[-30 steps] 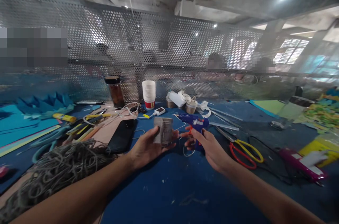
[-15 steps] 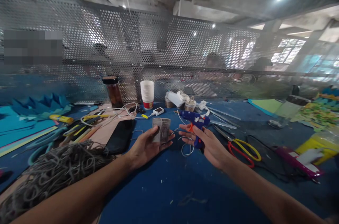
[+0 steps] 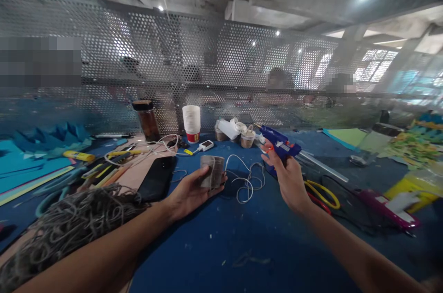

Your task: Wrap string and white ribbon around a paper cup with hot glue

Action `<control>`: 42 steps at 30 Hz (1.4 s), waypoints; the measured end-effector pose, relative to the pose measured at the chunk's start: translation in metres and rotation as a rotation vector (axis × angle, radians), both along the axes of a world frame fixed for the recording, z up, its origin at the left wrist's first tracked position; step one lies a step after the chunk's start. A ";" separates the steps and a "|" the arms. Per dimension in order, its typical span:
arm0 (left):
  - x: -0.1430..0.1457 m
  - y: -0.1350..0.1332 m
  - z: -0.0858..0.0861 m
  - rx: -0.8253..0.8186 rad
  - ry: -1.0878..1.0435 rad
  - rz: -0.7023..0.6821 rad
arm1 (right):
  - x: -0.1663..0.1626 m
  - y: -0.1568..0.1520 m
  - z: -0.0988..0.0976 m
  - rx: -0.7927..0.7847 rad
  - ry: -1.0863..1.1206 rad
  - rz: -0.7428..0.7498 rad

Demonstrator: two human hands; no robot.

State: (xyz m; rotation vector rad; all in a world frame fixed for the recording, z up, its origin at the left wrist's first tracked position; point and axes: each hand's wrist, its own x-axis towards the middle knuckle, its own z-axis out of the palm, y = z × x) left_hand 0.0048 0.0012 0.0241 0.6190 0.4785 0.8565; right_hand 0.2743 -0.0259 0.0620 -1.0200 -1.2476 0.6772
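My left hand [image 3: 188, 195] is closed around a small grey cup-shaped piece [image 3: 212, 172], thumb on its near side and fingers underneath. A thin pale cord [image 3: 245, 191] runs from beside the piece and lies in loops on the blue table. My right hand [image 3: 289, 177] grips a blue hot glue gun [image 3: 278, 141] with an orange trigger. Its nozzle points up and to the left, apart from the grey piece. Behind the left hand stands a stack of white paper cups [image 3: 191, 122]. Scissors with yellow and red handles [image 3: 323, 194] lie partly hidden by my right wrist.
Tangled grey cord [image 3: 86, 214] and a black phone [image 3: 157, 177] lie left. A dark jar [image 3: 147, 122] stands near the perforated metal screen [image 3: 214, 62]. Small tubs [image 3: 247, 140] sit behind; a magenta tool [image 3: 389, 210] and a clear glue stick [image 3: 325, 167] lie right.
My right hand has moved right and slightly up with the glue gun, away from the grey piece. More of the cord loops now show. My left hand has barely moved.
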 end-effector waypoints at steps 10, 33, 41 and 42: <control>-0.005 0.001 -0.006 0.092 -0.016 -0.069 | -0.019 -0.013 -0.006 -0.206 -0.116 0.231; -0.007 0.002 -0.011 0.234 0.034 -0.143 | -0.024 -0.039 -0.017 -0.042 -0.605 0.194; -0.006 0.002 -0.014 0.272 0.031 -0.126 | -0.023 -0.040 -0.017 0.048 -0.713 0.197; -0.006 0.002 -0.014 0.278 0.033 -0.127 | -0.023 -0.041 -0.016 0.047 -0.714 0.196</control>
